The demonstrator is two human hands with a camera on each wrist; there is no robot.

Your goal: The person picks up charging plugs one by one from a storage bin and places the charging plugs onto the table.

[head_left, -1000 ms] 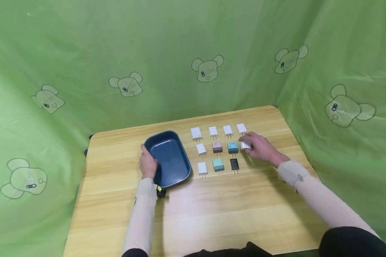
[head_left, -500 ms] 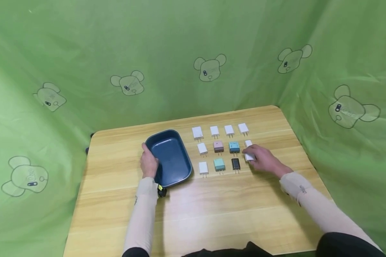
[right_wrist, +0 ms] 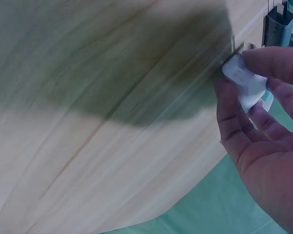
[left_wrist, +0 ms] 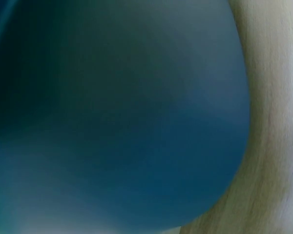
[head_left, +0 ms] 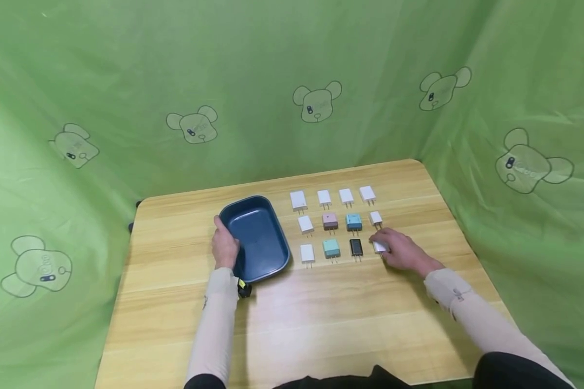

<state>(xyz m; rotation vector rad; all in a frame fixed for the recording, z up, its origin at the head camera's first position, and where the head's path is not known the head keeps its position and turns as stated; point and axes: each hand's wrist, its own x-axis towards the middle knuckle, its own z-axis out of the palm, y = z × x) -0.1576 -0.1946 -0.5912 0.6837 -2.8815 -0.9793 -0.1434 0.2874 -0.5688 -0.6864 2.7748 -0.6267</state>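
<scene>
My left hand (head_left: pixel 225 246) grips the left side of a dark blue rectangular tray (head_left: pixel 278 227); its wall (left_wrist: pixel 185 146) fills most of the left wrist view. At the right end of the near row, my right hand (head_left: pixel 401 249) pinches a small white plug charger (head_left: pixel 380 247) low at the table. The right wrist view shows the thumb and fingers around this white charger (right_wrist: pixel 246 83), its prongs sticking out. Beside it lies a black charger (head_left: pixel 356 247), and just beyond, another white charger (head_left: pixel 375 218).
Several chargers lie in three rows right of the tray, among them a mint one (head_left: pixel 331 248), a blue one (head_left: pixel 353 221) and a pink one (head_left: pixel 329 220). The wooden table (head_left: pixel 311 329) meets green curtains (head_left: pixel 253 65) behind and at the sides.
My right hand has moved from the middle row toward me to the near row, with a white charger between its fingers. A white charger is left uncovered in the middle row. The left hand stays.
</scene>
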